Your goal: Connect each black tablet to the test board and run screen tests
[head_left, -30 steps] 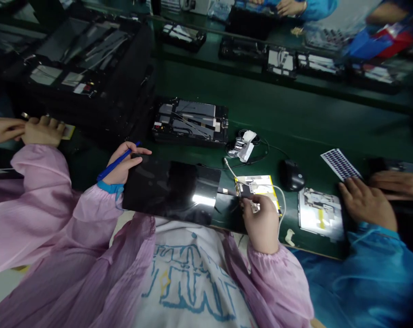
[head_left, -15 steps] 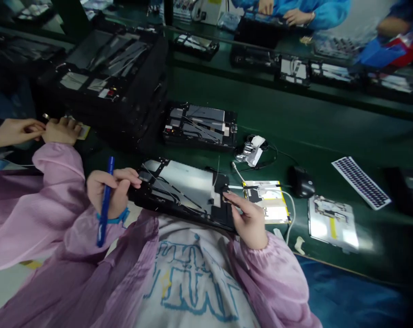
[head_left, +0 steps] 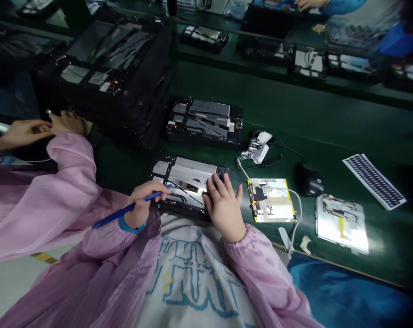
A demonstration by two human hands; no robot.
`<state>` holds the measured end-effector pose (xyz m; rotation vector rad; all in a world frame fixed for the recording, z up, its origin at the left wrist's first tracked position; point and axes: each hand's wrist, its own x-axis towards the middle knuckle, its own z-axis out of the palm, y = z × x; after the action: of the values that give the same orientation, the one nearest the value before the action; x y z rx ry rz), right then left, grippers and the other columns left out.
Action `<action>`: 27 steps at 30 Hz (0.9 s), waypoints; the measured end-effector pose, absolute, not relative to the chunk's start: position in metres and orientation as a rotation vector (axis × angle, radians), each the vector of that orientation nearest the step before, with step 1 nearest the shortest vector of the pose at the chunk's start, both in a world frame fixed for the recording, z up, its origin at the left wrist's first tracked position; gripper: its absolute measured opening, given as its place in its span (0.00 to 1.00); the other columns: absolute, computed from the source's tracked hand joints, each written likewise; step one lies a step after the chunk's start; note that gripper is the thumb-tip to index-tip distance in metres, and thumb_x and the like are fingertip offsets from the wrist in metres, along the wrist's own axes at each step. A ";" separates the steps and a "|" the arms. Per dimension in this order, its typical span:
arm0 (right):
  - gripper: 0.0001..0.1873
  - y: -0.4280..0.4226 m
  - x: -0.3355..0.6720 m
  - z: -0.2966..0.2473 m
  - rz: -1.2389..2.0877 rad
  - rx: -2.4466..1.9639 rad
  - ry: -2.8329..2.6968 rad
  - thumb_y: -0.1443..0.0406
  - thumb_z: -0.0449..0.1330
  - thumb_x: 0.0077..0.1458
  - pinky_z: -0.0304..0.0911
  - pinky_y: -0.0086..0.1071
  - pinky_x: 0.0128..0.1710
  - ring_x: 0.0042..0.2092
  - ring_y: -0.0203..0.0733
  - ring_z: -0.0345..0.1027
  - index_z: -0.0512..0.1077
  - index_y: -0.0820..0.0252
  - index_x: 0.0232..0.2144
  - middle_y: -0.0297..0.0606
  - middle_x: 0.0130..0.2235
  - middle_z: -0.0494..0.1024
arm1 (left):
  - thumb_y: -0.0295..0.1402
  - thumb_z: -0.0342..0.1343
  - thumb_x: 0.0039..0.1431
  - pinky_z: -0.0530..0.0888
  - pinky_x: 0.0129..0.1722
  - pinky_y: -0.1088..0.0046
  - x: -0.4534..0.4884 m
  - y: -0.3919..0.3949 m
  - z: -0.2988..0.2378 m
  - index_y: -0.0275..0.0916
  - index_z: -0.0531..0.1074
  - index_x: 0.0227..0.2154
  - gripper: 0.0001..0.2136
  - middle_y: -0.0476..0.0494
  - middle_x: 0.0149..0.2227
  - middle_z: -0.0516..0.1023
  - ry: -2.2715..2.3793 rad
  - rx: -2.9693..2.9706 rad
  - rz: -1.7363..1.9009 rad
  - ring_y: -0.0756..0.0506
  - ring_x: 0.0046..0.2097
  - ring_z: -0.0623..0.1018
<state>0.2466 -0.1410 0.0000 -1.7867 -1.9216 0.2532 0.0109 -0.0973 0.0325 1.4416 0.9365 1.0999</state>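
My left hand is closed around a slim blue pen-like tool. The tool's tip points over the left part of an opened tablet-like device, which has a black frame, grey panels and thin cables. That device lies at the near edge of the bench, in front of my body. Spread flat over its right end, my right hand rests with fingers apart and hides the parts beneath. Behind it sits a similar opened device. To the right is a yellow-edged battery or board panel with a white cable across it.
A tall stack of black devices stands at the back left. Beside my left arm are a co-worker's hands. On the right lie a black mouse, a sheet of small dark labels and a silver panel. A shelf holds more devices.
My left hand has moved right, bringing the blue tool from upright to slanting over the device. My right hand has gone from pinching at the device's right end to lying flat on it.
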 end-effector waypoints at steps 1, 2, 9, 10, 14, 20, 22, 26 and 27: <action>0.22 -0.141 0.244 0.005 0.261 -1.759 -1.908 0.62 0.50 0.62 0.39 0.70 0.59 0.65 0.62 0.51 0.63 0.55 0.58 0.50 0.61 0.66 | 0.61 0.42 0.57 0.64 0.24 0.64 0.020 -0.097 0.039 0.40 0.77 0.28 0.29 0.40 0.26 0.72 0.878 1.509 1.025 0.45 0.26 0.69; 0.22 -0.142 0.242 0.009 0.279 -1.703 -1.896 0.61 0.51 0.61 0.41 0.68 0.60 0.65 0.61 0.51 0.62 0.56 0.57 0.50 0.60 0.66 | 0.54 0.44 0.61 0.65 0.24 0.67 0.030 -0.098 0.044 0.40 0.78 0.29 0.25 0.40 0.27 0.73 0.829 1.549 0.909 0.46 0.27 0.70; 0.10 -0.149 0.266 0.035 0.388 -1.250 -1.996 0.61 0.51 0.61 0.52 0.55 0.59 0.53 0.50 0.63 0.71 0.53 0.33 0.40 0.42 0.74 | 0.41 0.55 0.59 0.64 0.19 0.80 0.079 -0.096 0.046 0.37 0.67 0.31 0.11 0.48 0.26 0.72 0.626 1.290 0.679 0.55 0.22 0.68; 0.11 -0.143 0.277 0.035 0.404 -1.249 -1.969 0.61 0.50 0.62 0.56 0.53 0.58 0.52 0.50 0.64 0.71 0.53 0.33 0.40 0.41 0.74 | 0.40 0.54 0.60 0.64 0.18 0.81 0.082 -0.095 0.044 0.37 0.66 0.30 0.11 0.48 0.26 0.72 0.639 1.257 0.704 0.55 0.22 0.68; 0.13 -0.094 0.332 0.023 0.228 -1.536 -1.725 0.60 0.47 0.62 0.60 0.49 0.54 0.53 0.50 0.65 0.70 0.56 0.34 0.47 0.47 0.74 | 0.34 0.55 0.58 0.65 0.19 0.80 0.093 -0.092 0.037 0.37 0.66 0.29 0.07 0.47 0.26 0.73 0.713 1.285 0.693 0.54 0.23 0.70; 0.12 -0.034 0.368 -0.010 0.094 -1.839 -1.801 0.64 0.46 0.61 0.51 0.58 0.60 0.62 0.56 0.58 0.69 0.61 0.37 0.54 0.60 0.66 | 0.25 0.55 0.48 0.65 0.26 0.77 0.113 -0.095 0.027 0.37 0.66 0.22 0.04 0.49 0.23 0.71 0.858 1.671 0.520 0.52 0.26 0.70; 0.12 -0.031 0.368 -0.012 0.067 -1.877 -1.820 0.65 0.47 0.61 0.47 0.62 0.61 0.60 0.56 0.60 0.69 0.61 0.38 0.52 0.60 0.66 | 0.24 0.54 0.47 0.64 0.25 0.77 0.116 -0.095 0.026 0.37 0.65 0.22 0.05 0.50 0.22 0.70 0.877 1.725 0.522 0.52 0.25 0.69; 0.11 -0.042 0.360 0.000 0.060 -1.848 -1.802 0.64 0.47 0.62 0.39 0.66 0.62 0.64 0.56 0.55 0.69 0.58 0.37 0.48 0.60 0.67 | 0.22 0.53 0.45 0.62 0.25 0.77 0.116 -0.093 0.024 0.37 0.64 0.20 0.06 0.51 0.20 0.68 0.896 1.783 0.511 0.52 0.24 0.67; 0.11 -0.050 0.356 0.005 0.082 -1.809 -1.806 0.63 0.48 0.62 0.40 0.65 0.62 0.64 0.56 0.54 0.69 0.58 0.37 0.48 0.60 0.67 | 0.22 0.53 0.45 0.62 0.24 0.77 0.115 -0.093 0.023 0.37 0.64 0.20 0.06 0.51 0.20 0.67 0.895 1.780 0.503 0.53 0.24 0.67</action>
<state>0.3563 -0.0496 0.0046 -1.8088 -1.8061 0.0818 0.1152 -0.0927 0.0235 1.7798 0.8954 0.5034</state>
